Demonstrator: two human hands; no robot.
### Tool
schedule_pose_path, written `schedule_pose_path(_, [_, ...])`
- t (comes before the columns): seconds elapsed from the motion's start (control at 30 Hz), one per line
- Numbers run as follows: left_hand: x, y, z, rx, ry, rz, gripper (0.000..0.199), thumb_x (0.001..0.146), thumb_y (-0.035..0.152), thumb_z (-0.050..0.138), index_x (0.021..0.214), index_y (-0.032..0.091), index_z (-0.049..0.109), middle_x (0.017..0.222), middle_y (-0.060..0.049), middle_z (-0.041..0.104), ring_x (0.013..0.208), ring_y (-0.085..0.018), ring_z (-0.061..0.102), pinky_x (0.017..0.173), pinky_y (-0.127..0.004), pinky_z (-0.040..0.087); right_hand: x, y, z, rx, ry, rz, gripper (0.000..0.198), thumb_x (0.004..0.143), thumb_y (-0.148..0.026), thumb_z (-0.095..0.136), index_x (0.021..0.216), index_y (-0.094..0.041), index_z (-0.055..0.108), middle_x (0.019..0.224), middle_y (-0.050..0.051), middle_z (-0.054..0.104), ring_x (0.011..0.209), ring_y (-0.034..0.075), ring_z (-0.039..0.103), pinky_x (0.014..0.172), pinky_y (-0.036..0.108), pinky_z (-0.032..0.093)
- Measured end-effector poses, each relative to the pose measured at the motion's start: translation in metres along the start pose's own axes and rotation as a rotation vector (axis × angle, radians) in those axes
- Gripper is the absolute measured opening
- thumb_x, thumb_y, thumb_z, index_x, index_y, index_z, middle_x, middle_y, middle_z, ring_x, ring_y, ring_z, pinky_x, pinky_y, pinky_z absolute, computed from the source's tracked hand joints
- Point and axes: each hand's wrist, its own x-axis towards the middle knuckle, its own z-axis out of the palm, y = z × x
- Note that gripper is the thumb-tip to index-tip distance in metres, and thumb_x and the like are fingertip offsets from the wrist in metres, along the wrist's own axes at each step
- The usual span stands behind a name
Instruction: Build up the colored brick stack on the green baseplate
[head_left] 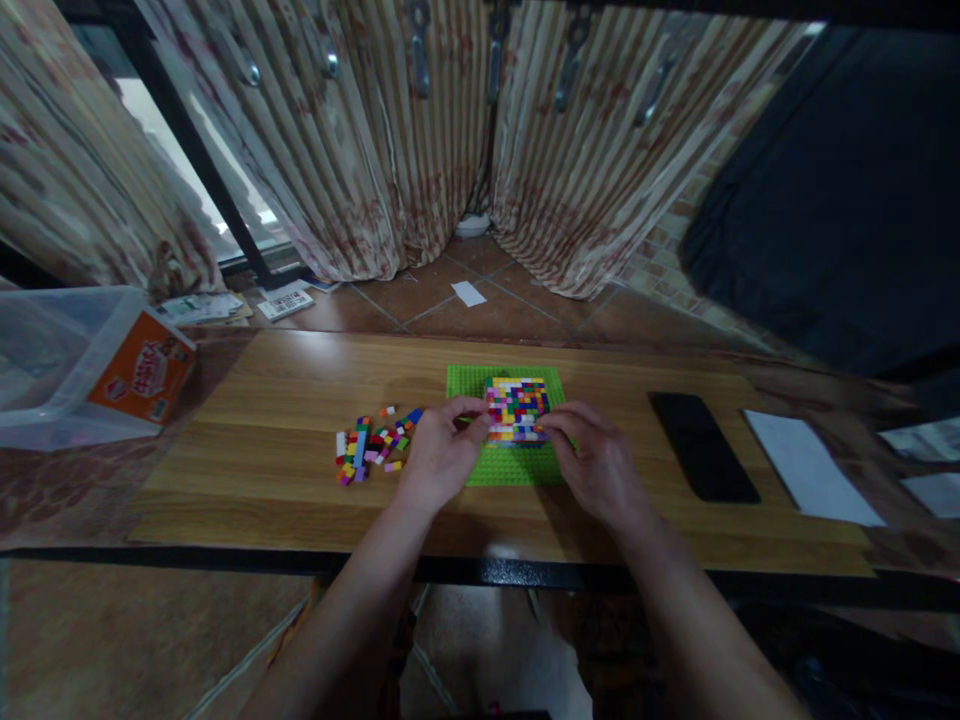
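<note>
A block of many-coloured toy bricks point(517, 399) stands on a green studded baseplate point(514, 467). At its left edge is my left hand point(444, 450), thumb and forefinger closed against the bricks. My right hand point(600, 462) is at the block's near right corner, its thumb and forefinger pinched together. Whatever is between those right fingertips is too small to make out. Left of my left hand lies a loose pile of small bricks point(361, 448) in mixed colours.
The wooden tabletop point(262, 440) carries a black phone-like slab point(703, 447) and white paper point(810, 467) at right. A clear plastic bin point(60, 400) with an orange label stands at far left. Striped curtains point(375, 150) hang behind; a dark-covered object point(840, 200) is at right.
</note>
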Motion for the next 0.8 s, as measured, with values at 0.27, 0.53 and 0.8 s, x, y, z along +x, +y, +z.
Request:
schedule_pose_path(0.27, [-0.018,0.009,0.010,0.196,-0.277,0.103,0.025,0.087,0.025,0.055,0.101,0.019,0.074,0.072,-0.001,0.069,0.059,-0.013,0.057,0.058,-0.026,0.042,-0.002,0.000,0.002,0.075,0.051,0.073,0.017,0.090,-0.021,0.057,0.088,-0.024,0.074,0.093,0.005,0.065,0.088,0.019,0.064,0.079,0.034,0.052])
schedule_pose_path(0.53, [-0.025,0.010,0.033,0.309,-0.410,0.111,0.050,0.085,0.023,0.055,0.134,0.012,0.056,0.069,-0.002,0.064,0.058,-0.016,0.055,0.058,-0.029,0.042,-0.001,0.005,0.005,0.242,0.114,0.206,0.012,0.086,-0.025,0.063,0.087,-0.024,0.075,0.095,0.004,0.066,0.088,0.018,0.065,0.077,0.033,0.052])
schedule_pose_path(0.8, [-0.026,0.011,0.037,0.208,-0.411,0.081,0.049,0.086,0.024,0.054,0.133,0.012,0.054,0.062,0.002,0.057,0.055,-0.013,0.050,0.054,-0.026,0.036,-0.001,0.012,0.009,0.380,0.110,0.473,0.019,0.083,-0.036,0.066,0.091,-0.021,0.073,0.089,0.005,0.071,0.078,0.019,0.066,0.074,0.034,0.052])
